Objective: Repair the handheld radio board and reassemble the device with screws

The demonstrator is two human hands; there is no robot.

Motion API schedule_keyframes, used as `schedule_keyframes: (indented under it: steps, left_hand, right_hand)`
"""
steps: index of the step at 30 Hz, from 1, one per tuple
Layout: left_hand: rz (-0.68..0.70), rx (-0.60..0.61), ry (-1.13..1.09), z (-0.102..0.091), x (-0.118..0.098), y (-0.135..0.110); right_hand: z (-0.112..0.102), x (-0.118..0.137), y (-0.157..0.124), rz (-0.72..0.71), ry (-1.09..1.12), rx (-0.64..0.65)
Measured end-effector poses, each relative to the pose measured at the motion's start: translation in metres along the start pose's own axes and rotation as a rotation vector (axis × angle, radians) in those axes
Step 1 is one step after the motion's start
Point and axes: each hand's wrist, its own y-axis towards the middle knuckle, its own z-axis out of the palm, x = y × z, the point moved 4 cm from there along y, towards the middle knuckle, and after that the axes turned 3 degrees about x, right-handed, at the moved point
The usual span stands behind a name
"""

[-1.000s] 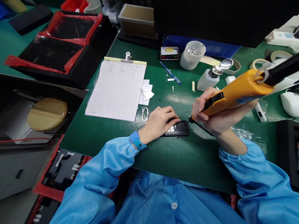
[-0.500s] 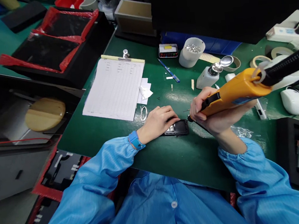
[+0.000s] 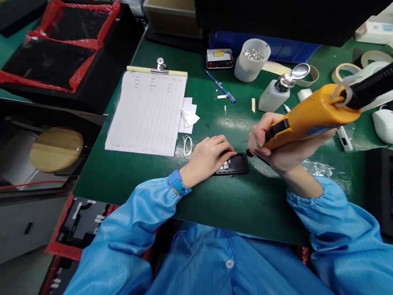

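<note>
My left hand (image 3: 207, 158) rests on a small black mobile phone (image 3: 239, 163) lying flat on the bench, its fingers curled over the phone's far left part and hiding it. The phone's inside shows, with some silvery parts beside the fingertips. In my right hand (image 3: 278, 154) is an orange electric screwdriver (image 3: 308, 116), held slanting, with its black cable running off to the right. The screwdriver's dark nose is at the phone's right end; whether the bit touches it I cannot tell. A thin metal point sticks out left of my right fingers.
A clipboard with a printed sheet (image 3: 145, 113) and a coiled white cord (image 3: 188, 145) lie to the left. Behind stand a white cup of small metal parts (image 3: 252, 60), a dispenser bottle (image 3: 273, 95) and a blue pen (image 3: 221, 87). A black tray (image 3: 379, 193) is at right.
The view has shifted slightly. Both hands, the phone and the screwdriver keep nearly the same places relative to each other.
</note>
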Motion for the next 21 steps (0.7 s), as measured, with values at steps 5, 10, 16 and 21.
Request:
schedule_keyframes:
  steps: [5,10,16,21]
  left_hand:
    - [0.017,-0.020,-0.002,0.000,-0.001,-0.001]
    - [0.008,-0.013,-0.018,0.000,-0.002,0.000]
    - [0.017,0.003,0.030,-0.002,-0.002,0.000]
    - [0.120,-0.049,0.029,-0.007,-0.006,-0.001]
  right_hand:
    - [-0.009,-0.006,-0.003,0.079,0.031,0.158]
    - [-0.014,-0.006,-0.002,0.110,-0.027,0.164]
    - [-0.005,0.011,0.003,-0.096,0.104,0.162]
    - [0.010,0.023,0.006,-0.171,0.106,0.107]
